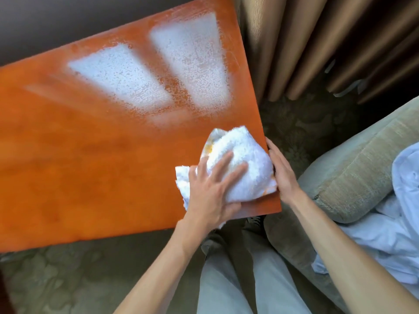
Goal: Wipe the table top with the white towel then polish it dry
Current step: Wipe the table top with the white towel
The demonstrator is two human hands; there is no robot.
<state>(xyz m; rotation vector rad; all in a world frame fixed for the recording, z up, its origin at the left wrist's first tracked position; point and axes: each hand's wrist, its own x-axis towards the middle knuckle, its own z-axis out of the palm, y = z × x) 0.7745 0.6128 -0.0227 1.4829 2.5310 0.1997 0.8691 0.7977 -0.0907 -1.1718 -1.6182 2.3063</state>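
Observation:
A glossy orange-brown table top [95, 155] fills the left and middle of the view, with speckled wet patches under window reflections at the far side. A bunched white towel [247, 162] lies on its near right corner. My left hand [213, 189] presses flat on the towel, fingers spread and straight. My right hand [281, 171] lies along the table's right edge beside the towel, fingers extended and touching the towel's side.
Beige curtains [306, 46] hang past the table's right edge. An olive sofa [353, 173] with white cloth [403, 200] on it stands at the right. My legs [238, 279] and patterned green carpet [68, 275] are below.

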